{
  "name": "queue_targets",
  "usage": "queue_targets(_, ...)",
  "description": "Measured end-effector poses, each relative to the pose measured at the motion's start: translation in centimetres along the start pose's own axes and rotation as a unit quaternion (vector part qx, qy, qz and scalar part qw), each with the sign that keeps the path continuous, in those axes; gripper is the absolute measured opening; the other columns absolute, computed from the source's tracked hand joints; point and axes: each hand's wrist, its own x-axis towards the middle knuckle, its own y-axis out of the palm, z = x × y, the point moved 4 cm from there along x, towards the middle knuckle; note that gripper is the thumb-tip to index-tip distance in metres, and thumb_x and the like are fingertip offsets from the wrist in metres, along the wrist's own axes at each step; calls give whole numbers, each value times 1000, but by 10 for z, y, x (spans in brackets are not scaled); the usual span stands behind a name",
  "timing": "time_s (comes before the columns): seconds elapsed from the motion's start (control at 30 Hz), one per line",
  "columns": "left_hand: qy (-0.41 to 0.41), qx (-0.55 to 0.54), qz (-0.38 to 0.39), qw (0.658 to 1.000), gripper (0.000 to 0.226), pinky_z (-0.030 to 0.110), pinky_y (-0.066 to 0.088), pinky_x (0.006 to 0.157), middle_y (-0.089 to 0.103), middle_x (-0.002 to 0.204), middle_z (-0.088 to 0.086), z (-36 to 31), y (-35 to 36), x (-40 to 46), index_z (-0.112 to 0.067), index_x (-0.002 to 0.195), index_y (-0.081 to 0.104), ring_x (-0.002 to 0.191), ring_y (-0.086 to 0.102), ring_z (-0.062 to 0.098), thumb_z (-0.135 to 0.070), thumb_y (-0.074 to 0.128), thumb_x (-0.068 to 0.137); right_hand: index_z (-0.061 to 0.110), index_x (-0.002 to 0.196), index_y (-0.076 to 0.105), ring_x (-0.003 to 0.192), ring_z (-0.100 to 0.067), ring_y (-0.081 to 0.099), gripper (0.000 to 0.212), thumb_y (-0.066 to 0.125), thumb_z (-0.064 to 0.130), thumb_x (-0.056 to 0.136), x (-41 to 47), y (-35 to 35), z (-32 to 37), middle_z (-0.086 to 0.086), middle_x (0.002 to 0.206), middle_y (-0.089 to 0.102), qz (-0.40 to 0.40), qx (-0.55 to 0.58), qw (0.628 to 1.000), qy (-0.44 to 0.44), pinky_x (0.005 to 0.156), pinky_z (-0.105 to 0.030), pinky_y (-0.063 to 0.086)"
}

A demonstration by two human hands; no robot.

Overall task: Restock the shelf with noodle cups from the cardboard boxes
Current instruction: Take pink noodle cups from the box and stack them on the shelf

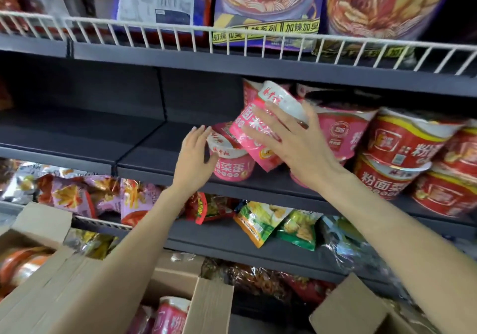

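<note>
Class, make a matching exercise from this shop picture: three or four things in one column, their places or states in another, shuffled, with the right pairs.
Things:
1. tilted pink cup
2. upright pink cup
3. red cups
4. cardboard box

Places or states:
A. stacked at the shelf's right end
B. below, holding another pink cup
C. under the right hand
D. touched by the left hand

Pairs: 1-C, 2-D, 3-A, 4-B

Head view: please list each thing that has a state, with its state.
Upright pink cup: standing on shelf, left hand touching.
Tilted pink cup: leaning, right hand on it.
Red cups: stacked.
Middle cardboard box: open, pink cup inside.
</note>
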Motion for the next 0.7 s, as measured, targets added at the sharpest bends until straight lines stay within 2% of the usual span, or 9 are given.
queue_targets(0.1, -32, -185, 48, 981, 72, 22, 22, 110, 26, 152, -12, -29, -21, -13, -28, 149, 24, 141, 20, 4, -39, 62, 89, 29, 151, 19, 144, -25, 18, 98, 74, 10, 72, 9, 5, 2, -8, 156, 23, 15, -65, 995, -73, 108, -60, 12)
queue_targets(0.17, -50, -263, 97, 959, 99, 16, 22, 106, 21, 155, -13, -46, -28, -11, -32, 151, 9, 140, 22, -1, -50, 70, 76, 30, 151, 10, 146, -23, 10, 101, 74, 19, 74, 13, 5, 9, -5, 159, 12, 12, -121, 983, -141, 110, -60, 5)
queue_targets(0.23, -68, -268, 145, 950, 118, 12, 25, 103, 23, 155, -8, -49, -31, -2, -31, 151, -9, 137, 26, -2, -44, 75, 68, 33, 151, 9, 147, -21, 7, 98, 71, 19, 76, 21, 8, 12, -1, 160, 7, -6, -160, 968, -194, 110, -61, 0)
queue_targets(0.33, -73, -247, 189, 948, 127, 8, 41, 90, 39, 148, -5, -44, -26, 11, -31, 147, -24, 122, 46, -1, -24, 80, 73, 35, 150, 12, 146, -21, 14, 96, 71, 17, 76, 39, 17, 5, 2, 159, 13, -27, -170, 964, -203, 110, -60, 0)
queue_targets(0.43, -95, -204, 87, 970, 119, 27, 45, 97, 50, 138, -1, -43, -18, 16, -26, 151, -10, 116, 52, 6, -18, 80, 74, 33, 150, 15, 145, -24, 19, 99, 74, 17, 73, 49, 29, 6, 2, 158, 19, -33, -150, 976, -152, 112, -57, 4)
queue_targets(0.5, -81, -219, 13, 972, 99, 23, 46, 92, 54, 127, -13, -51, -16, 15, -40, 146, 12, 106, 53, -6, -15, 78, 76, 30, 150, 15, 144, -26, 16, 99, 71, 7, 73, 44, 36, 15, -1, 158, 17, -42, -91, 988, -114, 113, -55, 7)
queue_targets(0.53, -58, -236, -6, 970, 87, 18, 47, 86, 55, 118, -22, -54, -14, 15, -52, 134, 22, 100, 55, -12, -12, 76, 78, 29, 151, 12, 144, -27, 13, 98, 67, 3, 74, 39, 39, 20, -2, 158, 14, -44, -66, 992, -93, 113, -54, 6)
queue_targets(0.6, -27, -267, -10, 963, 78, 11, 47, 80, 52, 109, -29, -56, -10, 14, -55, 119, 31, 98, 54, -18, 0, 69, 80, 27, 151, 5, 144, -28, 8, 97, 57, -4, 75, 28, 44, 27, -4, 157, 8, -44, -21, 997, -55, 114, -56, 4)
queue_targets(0.7, -48, -327, 24, 943, 81, 16, 47, 90, 48, 122, -24, -45, -2, 14, -35, 140, 28, 110, 50, -13, 11, 59, 80, 19, 149, 23, 144, -30, 13, 88, 53, -10, 71, 20, 46, 30, -10, 156, 20, -46, 124, 991, -14, 114, -58, 4)
